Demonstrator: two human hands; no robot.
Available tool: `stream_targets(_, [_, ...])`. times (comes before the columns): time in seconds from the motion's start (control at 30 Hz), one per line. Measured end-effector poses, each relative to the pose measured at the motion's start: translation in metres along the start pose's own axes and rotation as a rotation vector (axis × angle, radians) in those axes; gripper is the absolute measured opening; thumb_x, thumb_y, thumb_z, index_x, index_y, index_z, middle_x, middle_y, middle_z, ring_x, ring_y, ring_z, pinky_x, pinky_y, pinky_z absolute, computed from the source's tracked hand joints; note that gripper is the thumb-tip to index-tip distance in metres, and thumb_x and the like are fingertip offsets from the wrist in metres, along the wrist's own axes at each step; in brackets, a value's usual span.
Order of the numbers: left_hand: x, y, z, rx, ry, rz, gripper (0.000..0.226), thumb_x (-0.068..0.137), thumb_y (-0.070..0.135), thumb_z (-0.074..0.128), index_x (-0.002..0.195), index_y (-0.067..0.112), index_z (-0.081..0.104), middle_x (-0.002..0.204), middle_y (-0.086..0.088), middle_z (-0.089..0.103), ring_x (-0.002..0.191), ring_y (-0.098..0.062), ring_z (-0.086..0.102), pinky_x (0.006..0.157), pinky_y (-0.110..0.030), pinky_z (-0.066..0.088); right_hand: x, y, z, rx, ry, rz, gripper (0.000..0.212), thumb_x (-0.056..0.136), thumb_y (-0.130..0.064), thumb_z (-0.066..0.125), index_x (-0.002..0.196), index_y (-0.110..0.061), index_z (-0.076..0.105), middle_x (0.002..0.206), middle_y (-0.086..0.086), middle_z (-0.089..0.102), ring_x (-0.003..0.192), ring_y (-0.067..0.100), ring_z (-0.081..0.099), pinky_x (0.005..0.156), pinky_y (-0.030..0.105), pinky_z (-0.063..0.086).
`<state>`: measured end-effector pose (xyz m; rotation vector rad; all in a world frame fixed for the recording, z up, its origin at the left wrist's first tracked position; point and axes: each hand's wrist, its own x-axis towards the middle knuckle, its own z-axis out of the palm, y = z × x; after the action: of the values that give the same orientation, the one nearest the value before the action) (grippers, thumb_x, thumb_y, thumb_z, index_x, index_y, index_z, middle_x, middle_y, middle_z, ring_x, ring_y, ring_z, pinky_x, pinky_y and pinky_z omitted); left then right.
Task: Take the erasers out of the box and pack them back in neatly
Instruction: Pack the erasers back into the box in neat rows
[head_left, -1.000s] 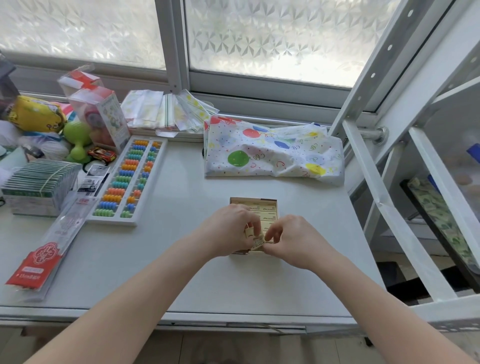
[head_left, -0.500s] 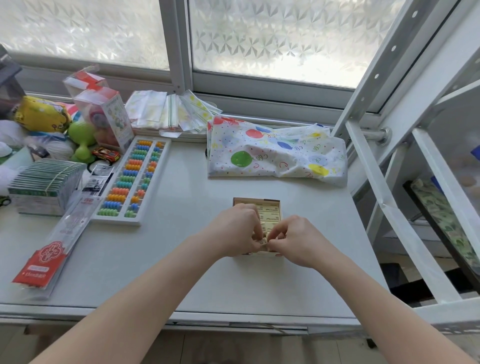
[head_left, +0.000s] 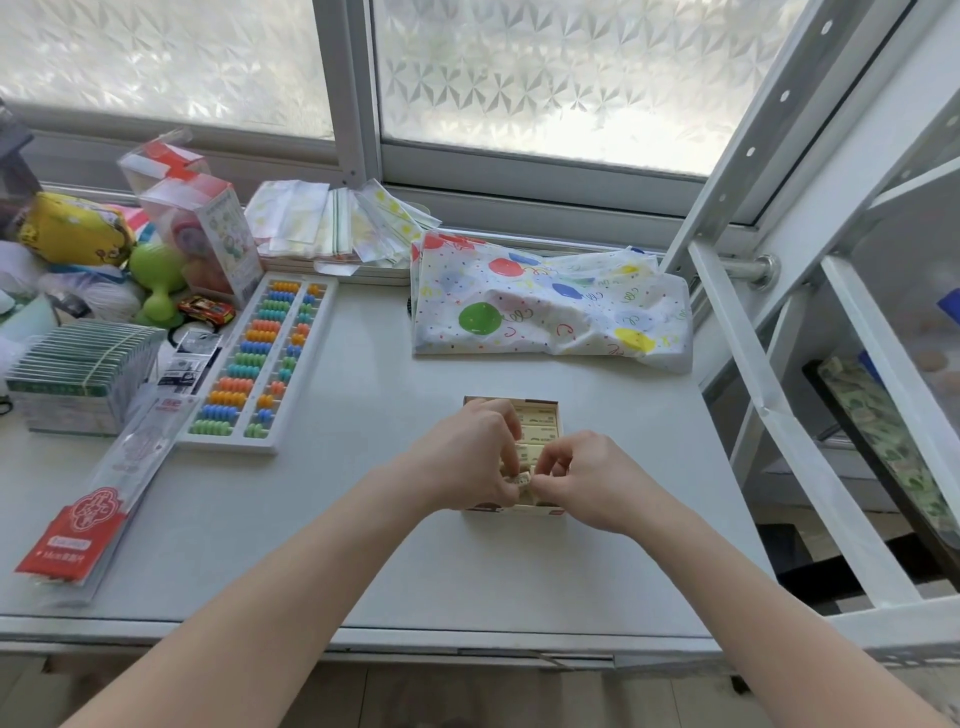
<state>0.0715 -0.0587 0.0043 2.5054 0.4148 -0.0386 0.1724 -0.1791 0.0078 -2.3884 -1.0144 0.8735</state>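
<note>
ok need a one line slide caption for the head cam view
Both hands, left hand and right hand, pinch one eraser over the open eraser box on the table.

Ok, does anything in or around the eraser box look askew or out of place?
Only one eraser, held tilted between both hands at the near end of the box. The other erasers lie flat in rows. Nothing is spilled on the table.

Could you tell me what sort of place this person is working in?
Probably a home desk or a child's study corner by a frosted window. A bead abacus, a toy car and a box of erasers lie on the white table.
</note>
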Motion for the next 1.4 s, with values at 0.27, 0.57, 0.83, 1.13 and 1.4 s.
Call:
stream_targets(0.27, [-0.001, 0.000, 0.002, 0.015, 0.026, 0.015, 0.011, 0.072, 0.025, 0.073, 0.079, 0.018, 0.076, 0.109, 0.008, 0.055, 0.110, -0.006, 0.044, 0.084, -0.018, 0.039, -0.001, 0.006, -0.018, -0.107, -0.109, -0.084, 0.006, 0.076, -0.017, 0.070, 0.079, -0.019, 0.074, 0.061, -0.010, 0.057, 0.057, 0.006, 0.051, 0.055, 0.014, 0.042])
stream_targets(0.57, [0.002, -0.004, -0.001, 0.025, -0.015, 0.017, 0.017, 0.070, 0.030, 0.074, 0.076, 0.015, 0.077, 0.110, 0.007, 0.055, 0.111, -0.005, 0.041, 0.087, -0.021, 0.042, 0.005, 0.003, -0.023, -0.400, -0.135, -0.207, 0.006, 0.071, -0.029, 0.069, 0.070, -0.024, 0.065, 0.084, 0.002, 0.064, 0.076, 0.022, 0.062, 0.070, 0.038, 0.056])
stream_targets(0.83, [0.002, -0.008, -0.001, 0.009, -0.052, 0.035, 0.013, 0.069, 0.018, 0.071, 0.079, 0.019, 0.078, 0.110, 0.007, 0.054, 0.112, -0.005, 0.038, 0.065, -0.003, 0.031, 0.009, 0.008, -0.020, -0.354, -0.085, -0.209, 0.014, 0.065, -0.028, 0.073, 0.061, -0.025, 0.059, 0.078, 0.002, 0.060, 0.068, 0.020, 0.058, 0.062, 0.034, 0.052])
stream_targets(1.13, [0.001, -0.009, -0.011, 0.004, 0.011, 0.008, 0.012, 0.074, 0.022, 0.066, 0.081, 0.021, 0.076, 0.110, 0.009, 0.058, 0.099, -0.006, 0.052, 0.081, -0.017, 0.036, 0.013, 0.003, -0.025, -0.213, 0.074, -0.308, 0.015, 0.073, -0.020, 0.070, 0.088, -0.018, 0.071, 0.082, -0.005, 0.059, 0.065, 0.002, 0.050, 0.066, 0.020, 0.039])
stream_targets(1.4, [-0.001, -0.011, -0.010, 0.091, -0.011, -0.034, 0.032, 0.075, 0.020, 0.066, 0.105, 0.022, 0.056, 0.105, 0.006, 0.064, 0.099, -0.014, 0.057, 0.085, -0.031, 0.049, 0.021, -0.012, -0.009, -0.349, -0.020, -0.281, 0.025, 0.074, -0.028, 0.073, 0.096, -0.017, 0.071, 0.084, -0.006, 0.052, 0.081, 0.014, 0.051, 0.073, 0.028, 0.046])
